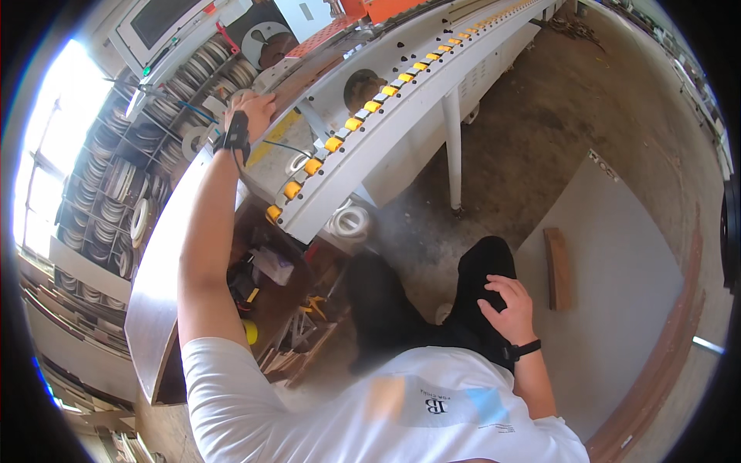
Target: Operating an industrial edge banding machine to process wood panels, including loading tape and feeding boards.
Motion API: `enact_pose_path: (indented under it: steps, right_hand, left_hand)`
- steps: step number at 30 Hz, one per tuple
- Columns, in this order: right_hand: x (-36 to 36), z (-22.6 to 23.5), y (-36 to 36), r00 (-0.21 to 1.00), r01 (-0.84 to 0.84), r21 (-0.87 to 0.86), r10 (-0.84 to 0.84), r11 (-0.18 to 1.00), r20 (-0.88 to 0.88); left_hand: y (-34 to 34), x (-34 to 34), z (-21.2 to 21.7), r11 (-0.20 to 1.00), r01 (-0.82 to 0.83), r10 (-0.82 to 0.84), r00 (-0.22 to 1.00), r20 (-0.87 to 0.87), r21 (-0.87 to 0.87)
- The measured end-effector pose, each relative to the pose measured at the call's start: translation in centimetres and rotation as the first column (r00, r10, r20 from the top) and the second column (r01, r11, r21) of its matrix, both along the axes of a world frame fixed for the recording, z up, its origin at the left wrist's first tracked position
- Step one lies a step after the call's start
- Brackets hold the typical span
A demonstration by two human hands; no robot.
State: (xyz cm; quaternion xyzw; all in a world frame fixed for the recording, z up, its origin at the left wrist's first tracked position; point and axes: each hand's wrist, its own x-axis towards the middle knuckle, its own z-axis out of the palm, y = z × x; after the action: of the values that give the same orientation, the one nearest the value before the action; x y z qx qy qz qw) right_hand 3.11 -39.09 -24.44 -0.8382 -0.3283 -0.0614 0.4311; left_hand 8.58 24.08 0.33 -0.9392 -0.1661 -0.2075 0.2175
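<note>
My left hand [251, 110] reaches far forward to the machine, at the near end of a narrow brown board [305, 81]. Its fingers point right and look loosely extended against the board's end; their tips are partly hidden. Along the machine's front edge runs a pale rail [378, 143] with a row of yellow rollers [353, 123]. My right hand [509, 309] rests over my right thigh, fingers apart and holding nothing. Close to its right, a short brown wooden piece [557, 268] lies on a large grey panel [617, 285].
Rolls of edge banding [108, 185] fill a rack at the left. A wooden cabinet [266, 289] with tools inside stands beside my left leg. White rolls [350, 221] sit under the machine, whose leg [454, 154] reaches the floor. A screen panel [158, 23] hangs upper left.
</note>
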Motion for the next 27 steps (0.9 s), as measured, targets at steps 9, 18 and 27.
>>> enact_pose_path:
  steps: [9, 18, 27]
  right_hand:
    - [-0.1, -2.1, 1.4, 0.987, -0.1, 0.009, 0.101, 0.995, -0.127]
    - [0.3, -5.1, 0.2, 0.925, -0.071, 0.06, 0.088, 0.996, -0.37]
    - [1.6, -6.1, 0.7, 0.906, -0.077, 0.056, 0.093, 0.995, -0.413]
  left_hand:
    - [2.1, 2.6, 1.0, 0.978, -0.125, 0.107, 0.988, -0.108, -0.169]
    - [-2.4, -2.0, 0.9, 0.995, -0.093, 0.08, 0.968, -0.236, -0.046]
    - [-3.9, 2.6, 0.4, 0.998, -0.066, 0.064, 0.963, -0.263, -0.002]
